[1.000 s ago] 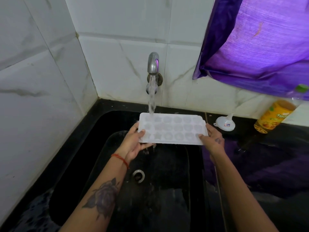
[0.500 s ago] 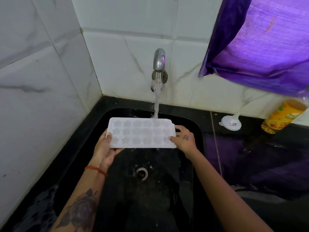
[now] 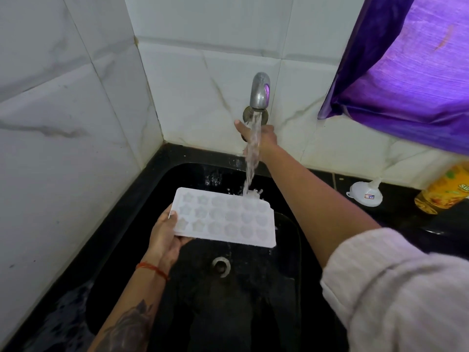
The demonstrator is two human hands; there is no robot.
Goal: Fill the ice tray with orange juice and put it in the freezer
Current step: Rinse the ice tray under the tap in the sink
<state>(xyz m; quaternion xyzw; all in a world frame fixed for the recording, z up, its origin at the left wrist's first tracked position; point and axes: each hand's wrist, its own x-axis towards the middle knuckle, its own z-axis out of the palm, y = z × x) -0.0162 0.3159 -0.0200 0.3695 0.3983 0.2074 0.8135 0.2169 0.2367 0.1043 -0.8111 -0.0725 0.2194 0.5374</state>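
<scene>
A white ice tray is held level over the black sink, toward the basin's back edge, its 18 moulded cells set in 3 rows of 6, the left ones star-shaped. The left hand grips the tray's left short end, thumb on top and fingers curled beneath. A single stream of water falls from 1 metal tap on the tiled wall and splashes on the tray's far right corner. The right hand reaches up behind the stream to the wall just under the tap; whether its fingers are curled on anything there cannot be told, as the water and the wrist hide them. A red thread circles the left wrist, and a pale ribbed sleeve covers the right upper arm. 1 round drain sits in the sink floor below the tray. On the black counter at the sink's right, near the back wall, rest 1 small white funnel and, just beside it, 1 yellow bottle lying tilted. A purple curtain hangs above them.
</scene>
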